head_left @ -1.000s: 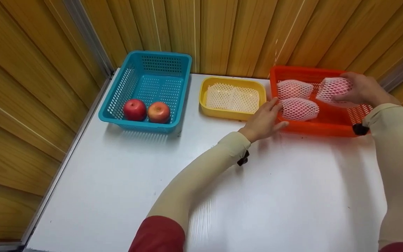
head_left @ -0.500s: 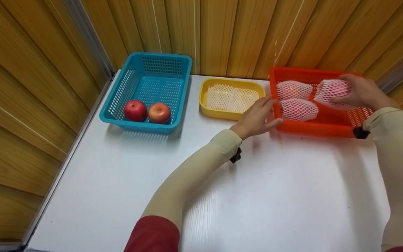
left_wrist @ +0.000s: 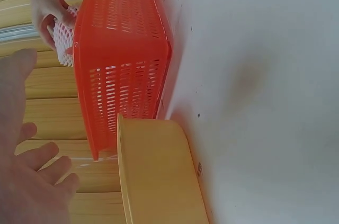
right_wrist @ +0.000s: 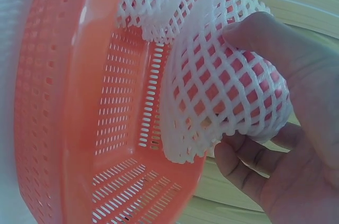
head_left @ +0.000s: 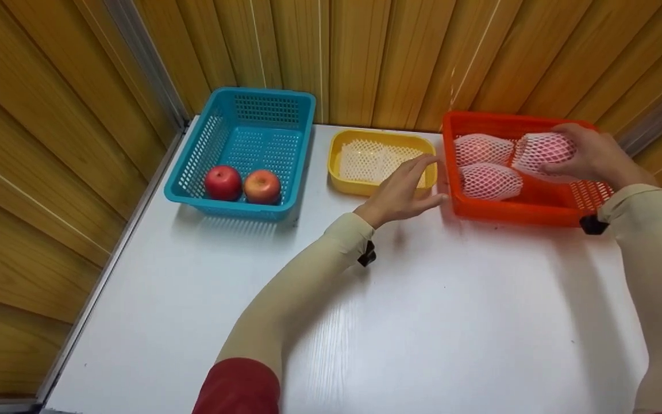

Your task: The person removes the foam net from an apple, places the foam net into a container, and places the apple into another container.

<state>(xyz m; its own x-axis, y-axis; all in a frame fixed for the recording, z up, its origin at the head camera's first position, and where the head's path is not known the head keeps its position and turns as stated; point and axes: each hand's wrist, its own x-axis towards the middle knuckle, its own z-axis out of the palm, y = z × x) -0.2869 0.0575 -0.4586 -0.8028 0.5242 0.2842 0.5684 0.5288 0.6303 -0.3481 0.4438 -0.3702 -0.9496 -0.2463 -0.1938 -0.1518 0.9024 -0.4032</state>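
My right hand [head_left: 598,154] grips an apple in a white foam net [head_left: 545,154] at the right of the red basket [head_left: 515,215]. In the right wrist view the thumb and fingers curl round the netted apple [right_wrist: 228,86], above the basket floor. Two more netted apples, one behind [head_left: 483,149] and one in front [head_left: 491,181], lie at the basket's left end. My left hand [head_left: 400,192], fingers extended and thumb apart, hovers by the front right of the yellow tray [head_left: 360,185]. It holds nothing. White foam nets [head_left: 368,161] lie in that tray.
A blue basket [head_left: 233,211] stands at the left with a red apple [head_left: 223,183] and a paler apple [head_left: 262,187] near its front. All containers stand on the white table [head_left: 423,322], along a wood-panelled wall [head_left: 354,63].
My left hand has moved left, away from the red basket's edge to the yellow tray's front. The right hand, still gripping the netted apple, has shifted only slightly left.
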